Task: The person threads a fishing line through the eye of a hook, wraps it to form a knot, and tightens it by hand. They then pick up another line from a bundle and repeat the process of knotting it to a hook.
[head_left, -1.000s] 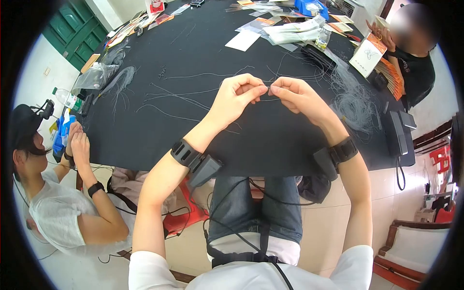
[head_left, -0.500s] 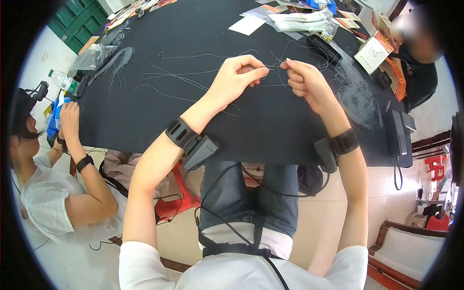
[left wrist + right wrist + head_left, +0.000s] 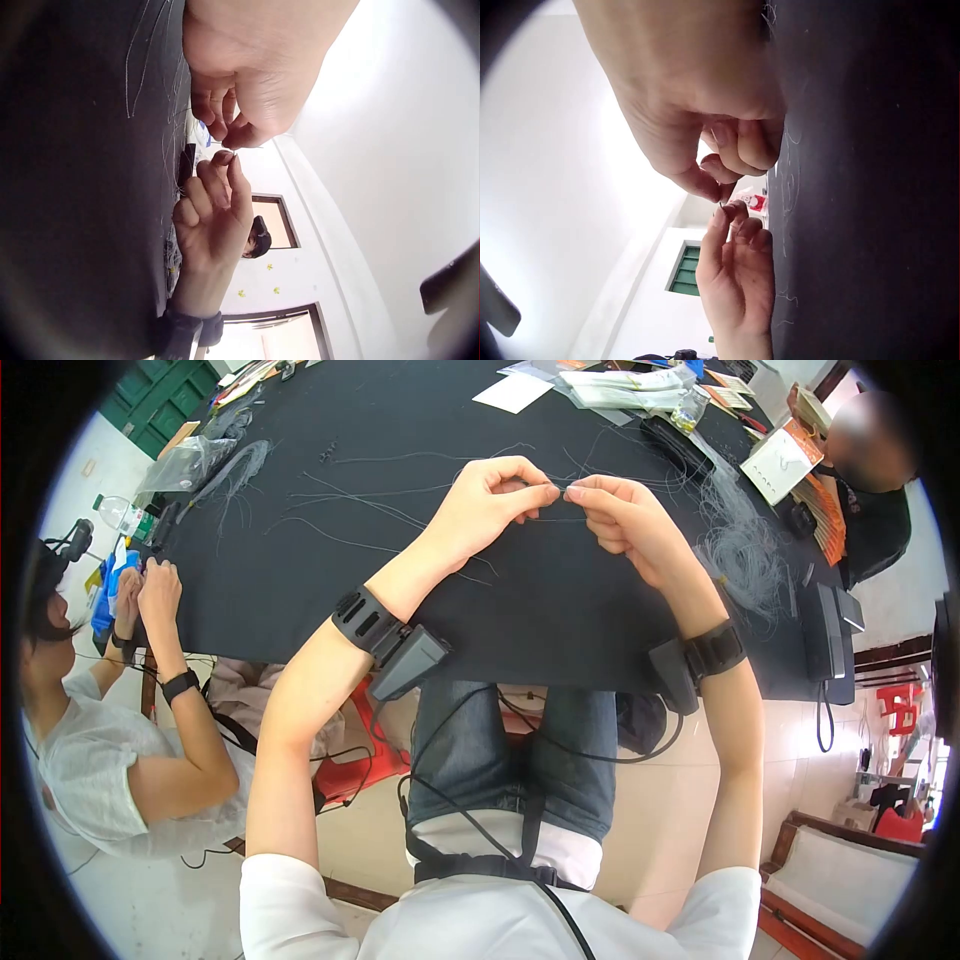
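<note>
Above the black table, my left hand [image 3: 475, 510] pinches a thin grey line between thumb and index finger. Facing it, my right hand [image 3: 638, 528] has thumb and index finger pressed together on the same line, its other fingers curled in. A tiny piece of the line [image 3: 234, 153] shows between the two sets of fingertips in the left wrist view. The right wrist view also has the fingertips of both hands almost meeting. Several long grey strands [image 3: 375, 508] lie on the cloth beyond and left of my left hand.
A tangled bundle of clear line [image 3: 745, 565] lies right of my right hand. Plastic packets [image 3: 630, 390] and a white card [image 3: 513, 393] are at the back. A black box [image 3: 825, 630] stands at the right edge. One person [image 3: 150, 760] sits at left, another at far right.
My right hand came away from the left fingertips half a second ago and has now returned to them. The left hand keeps its pinch. The head view has tilted slightly.
</note>
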Demonstrator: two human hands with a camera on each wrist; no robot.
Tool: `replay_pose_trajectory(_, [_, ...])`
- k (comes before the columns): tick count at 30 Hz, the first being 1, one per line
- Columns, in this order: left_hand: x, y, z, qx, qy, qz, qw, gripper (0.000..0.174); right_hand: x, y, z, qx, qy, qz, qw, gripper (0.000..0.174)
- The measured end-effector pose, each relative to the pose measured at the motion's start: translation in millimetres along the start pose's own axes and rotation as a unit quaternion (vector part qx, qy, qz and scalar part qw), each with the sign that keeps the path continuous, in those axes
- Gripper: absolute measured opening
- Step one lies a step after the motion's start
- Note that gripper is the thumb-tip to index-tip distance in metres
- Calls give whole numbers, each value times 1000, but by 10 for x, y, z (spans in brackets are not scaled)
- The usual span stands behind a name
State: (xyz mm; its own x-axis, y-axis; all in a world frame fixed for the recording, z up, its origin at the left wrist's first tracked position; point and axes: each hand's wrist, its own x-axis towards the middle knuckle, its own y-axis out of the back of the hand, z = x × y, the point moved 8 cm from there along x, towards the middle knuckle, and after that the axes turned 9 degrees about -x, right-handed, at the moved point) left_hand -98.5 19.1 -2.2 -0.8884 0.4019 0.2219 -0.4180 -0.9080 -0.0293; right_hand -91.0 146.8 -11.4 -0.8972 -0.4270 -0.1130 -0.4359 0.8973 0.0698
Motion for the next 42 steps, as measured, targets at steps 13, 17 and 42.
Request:
replay_pose_trajectory(13, [-4, -9, 13, 12, -3, -8, 1000, 12, 9, 41, -10, 4, 27, 16, 999, 14])
replay_pose_trajectory(17, [-9, -11, 39, 12, -7, -9, 1000, 12, 0, 62, -28, 11, 20, 33, 999, 14])
replay_pose_trajectory(42, [-287, -166, 808, 174, -344, 22, 923, 10, -180, 28, -394, 44, 162, 57, 984, 11])
